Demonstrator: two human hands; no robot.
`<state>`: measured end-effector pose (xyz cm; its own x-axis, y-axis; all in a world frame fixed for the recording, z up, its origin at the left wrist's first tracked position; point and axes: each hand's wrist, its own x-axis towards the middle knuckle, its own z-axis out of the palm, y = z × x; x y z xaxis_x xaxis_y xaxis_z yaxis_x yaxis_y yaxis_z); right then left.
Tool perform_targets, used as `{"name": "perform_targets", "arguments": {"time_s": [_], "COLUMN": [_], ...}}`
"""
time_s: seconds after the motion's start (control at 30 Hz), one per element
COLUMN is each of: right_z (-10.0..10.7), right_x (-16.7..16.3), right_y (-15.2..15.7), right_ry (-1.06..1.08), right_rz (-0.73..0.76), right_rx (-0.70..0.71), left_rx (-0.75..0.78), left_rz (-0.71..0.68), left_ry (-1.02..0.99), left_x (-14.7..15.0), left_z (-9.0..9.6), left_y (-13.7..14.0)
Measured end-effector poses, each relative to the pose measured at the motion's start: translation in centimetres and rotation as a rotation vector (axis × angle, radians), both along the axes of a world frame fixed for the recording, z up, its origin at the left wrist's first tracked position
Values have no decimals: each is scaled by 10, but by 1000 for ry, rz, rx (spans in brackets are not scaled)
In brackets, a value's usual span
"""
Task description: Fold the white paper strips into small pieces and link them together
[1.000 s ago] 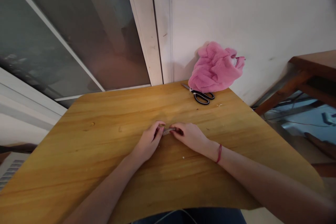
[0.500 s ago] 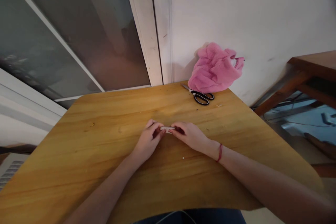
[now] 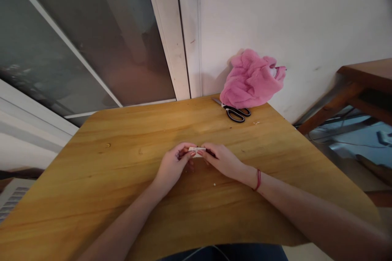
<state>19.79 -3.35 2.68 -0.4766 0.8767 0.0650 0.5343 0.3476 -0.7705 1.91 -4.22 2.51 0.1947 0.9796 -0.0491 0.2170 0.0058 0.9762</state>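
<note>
A small, pale, flat rectangular piece [image 3: 197, 149] is pinched between my two hands above the middle of the wooden table [image 3: 122, 179]. My left hand [image 3: 175, 160] grips its left end, thumb on the near face and fingers behind. On the other end my right hand [image 3: 223, 159] holds it the same way, with a red band on the wrist. The piece is too small, and too much covered by fingertips, to tell its kind. Tiny white crumbs [image 3: 214, 184] lie on the wood just nearer to me.
Black-handled scissors [image 3: 235, 113] lie at the table's far edge, their blades partly by a bunched pink fluffy cloth [image 3: 252, 81]. Behind stand a white wall [image 3: 294, 20] and a glass sliding door [image 3: 128, 40]. Another wooden table [image 3: 367, 74] is at the right.
The pale piece has tilted so that more of its broad face shows. My left fingers have shifted around it, some now showing below the piece. Both hands stay in nearly the same place.
</note>
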Motion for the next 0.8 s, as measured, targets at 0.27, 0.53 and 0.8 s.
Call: {"name": "perform_targets", "arguments": {"time_s": [0.27,0.53,0.8], "right_z": [1,-1,0], "right_x": [-2,-3,-3], "right_y": [-1,-2,-4], "right_ry": [175,224,215], "right_rz": [10,-20,-19], "right_rx": [-127,-168,-177], "left_rx": [-38,-106,-169], "left_rz": [-6,-91,-18], "left_ry": [-61,-218,-183], "left_x": [5,7,7], "left_z": [4,8,5], "left_y": [-3,-6,-7]}}
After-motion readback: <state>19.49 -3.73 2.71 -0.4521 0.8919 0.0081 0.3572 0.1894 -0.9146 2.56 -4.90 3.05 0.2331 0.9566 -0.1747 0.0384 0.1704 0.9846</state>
